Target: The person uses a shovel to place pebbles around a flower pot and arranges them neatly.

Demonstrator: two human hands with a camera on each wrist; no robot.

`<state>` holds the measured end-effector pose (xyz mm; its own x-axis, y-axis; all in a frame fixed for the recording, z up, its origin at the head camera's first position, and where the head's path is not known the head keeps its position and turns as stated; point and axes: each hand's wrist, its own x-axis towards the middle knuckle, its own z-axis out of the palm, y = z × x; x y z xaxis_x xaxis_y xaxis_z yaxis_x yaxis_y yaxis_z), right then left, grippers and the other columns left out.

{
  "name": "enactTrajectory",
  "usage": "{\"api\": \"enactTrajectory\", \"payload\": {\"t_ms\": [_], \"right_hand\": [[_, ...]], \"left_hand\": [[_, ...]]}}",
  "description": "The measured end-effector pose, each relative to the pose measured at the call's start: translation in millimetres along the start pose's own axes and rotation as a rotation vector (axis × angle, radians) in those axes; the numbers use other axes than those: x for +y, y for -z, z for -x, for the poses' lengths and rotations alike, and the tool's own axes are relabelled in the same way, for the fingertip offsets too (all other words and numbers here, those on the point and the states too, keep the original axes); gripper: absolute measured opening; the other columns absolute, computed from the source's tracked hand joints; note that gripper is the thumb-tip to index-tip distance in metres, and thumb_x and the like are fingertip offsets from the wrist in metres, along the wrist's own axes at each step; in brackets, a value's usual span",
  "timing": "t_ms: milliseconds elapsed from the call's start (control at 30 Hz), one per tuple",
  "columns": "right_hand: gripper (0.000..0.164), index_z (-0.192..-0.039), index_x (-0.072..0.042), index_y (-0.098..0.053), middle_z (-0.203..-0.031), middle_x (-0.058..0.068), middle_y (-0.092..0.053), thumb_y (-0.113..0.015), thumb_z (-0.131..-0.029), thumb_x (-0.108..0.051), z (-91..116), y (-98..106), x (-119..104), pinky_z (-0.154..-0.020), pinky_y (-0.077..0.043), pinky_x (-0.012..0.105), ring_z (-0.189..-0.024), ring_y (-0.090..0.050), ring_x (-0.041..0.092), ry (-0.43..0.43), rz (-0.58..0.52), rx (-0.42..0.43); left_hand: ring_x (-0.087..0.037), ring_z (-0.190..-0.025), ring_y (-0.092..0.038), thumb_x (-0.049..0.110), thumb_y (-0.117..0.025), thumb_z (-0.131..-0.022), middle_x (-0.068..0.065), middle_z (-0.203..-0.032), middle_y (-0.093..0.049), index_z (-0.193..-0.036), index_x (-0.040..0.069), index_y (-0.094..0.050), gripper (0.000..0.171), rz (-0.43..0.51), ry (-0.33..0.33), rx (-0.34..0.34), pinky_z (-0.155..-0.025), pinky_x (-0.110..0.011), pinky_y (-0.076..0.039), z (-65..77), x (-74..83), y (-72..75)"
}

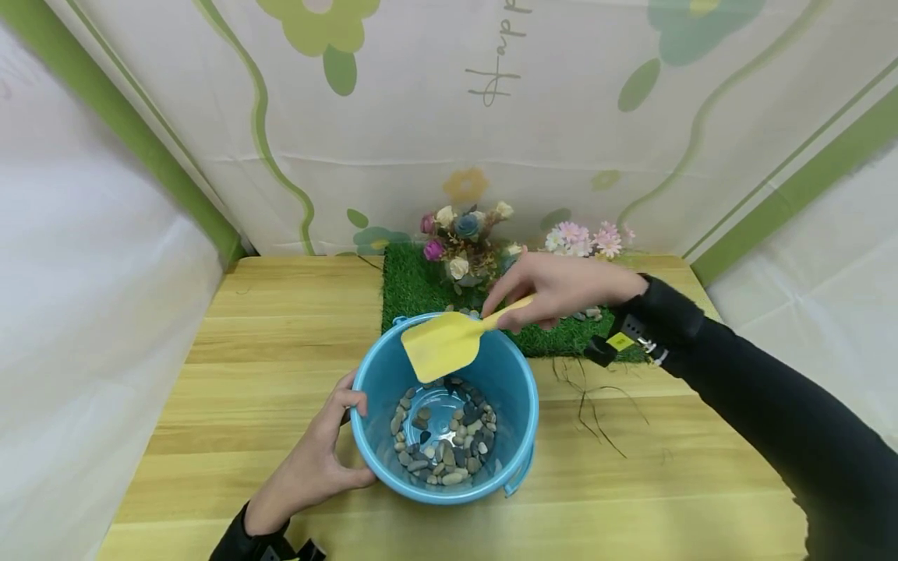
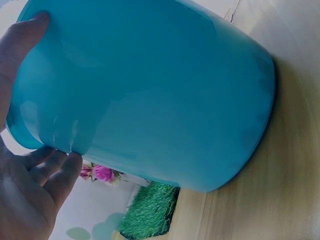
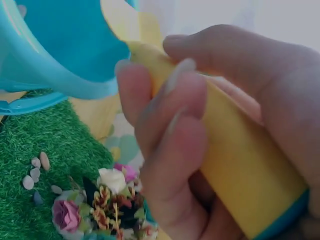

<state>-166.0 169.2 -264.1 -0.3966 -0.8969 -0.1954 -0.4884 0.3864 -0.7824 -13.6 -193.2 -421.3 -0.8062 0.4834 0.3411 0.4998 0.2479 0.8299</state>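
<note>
A light blue bucket (image 1: 517,372) stands on the wooden table, with grey, tan and white pebbles (image 1: 449,460) spread around its bottom. My left hand (image 1: 316,456) grips the bucket's left side, fingertips over the rim and thumb against the outer wall. Over the bucket's far part, my right hand (image 1: 554,287) holds a yellow toy shovel (image 1: 442,344) by its handle. The shovel's flat blade points left and down, above the pebbles; I see nothing on it. In the right wrist view, fingers and thumb wrap the thick yellow handle (image 3: 240,155), which has a blue end.
Behind the bucket lies an artificial grass mat (image 1: 407,290) bearing a mixed flower bouquet (image 1: 466,234), pink and white flowers (image 1: 581,238) and a few loose pebbles (image 1: 592,313). Thin dark root strands (image 1: 585,397) lie right of the bucket. A printed cloth (image 1: 421,117) hangs behind the table.
</note>
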Motion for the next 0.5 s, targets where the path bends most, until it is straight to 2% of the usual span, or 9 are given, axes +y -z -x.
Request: {"api": "enactTrajectory", "payload": {"t_ms": [133,367,500], "right_hand": [[0.026,-0.127,-0.012,-0.07,-0.074,-0.004,-0.065,-0.06,-0.105,-0.017,-16.4,-7.6,-5.6,-0.054,-0.043,0.034,-0.051,-0.043,0.017,0.005,0.092,-0.042],[0.02,-0.119,-0.01,-0.074,-0.088,-0.007,-0.07,-0.063,-0.102,-0.012,-39.2,-22.0,-19.8,-0.056,-0.047,0.03,-0.051,-0.052,0.009,-0.002,0.229,-0.081],[0.017,-0.113,-0.013,-0.077,-0.087,-0.007,-0.068,-0.066,-0.1,-0.014,-49.4,-32.9,-26.9,-0.058,-0.041,0.029,-0.054,-0.05,0.009,-0.04,0.379,-0.076]], "left_hand": [[-0.04,-0.135,-0.04,0.005,-0.091,-0.067,-0.013,-0.16,-0.027,-0.114,0.011,-0.039,0.071,-0.007,-0.002,0.002,-0.093,-0.046,-0.051,0.2,-0.3,0.3],[-0.039,-0.135,-0.039,0.006,-0.091,-0.067,-0.013,-0.16,-0.028,-0.114,0.01,-0.039,0.07,0.001,-0.006,0.002,-0.093,-0.047,-0.052,0.5,-0.2,0.6],[-0.039,-0.134,-0.04,0.006,-0.092,-0.068,-0.013,-0.159,-0.028,-0.114,0.01,-0.039,0.07,0.002,0.0,0.0,-0.092,-0.045,-0.052,0.5,0.2,0.7]]}}
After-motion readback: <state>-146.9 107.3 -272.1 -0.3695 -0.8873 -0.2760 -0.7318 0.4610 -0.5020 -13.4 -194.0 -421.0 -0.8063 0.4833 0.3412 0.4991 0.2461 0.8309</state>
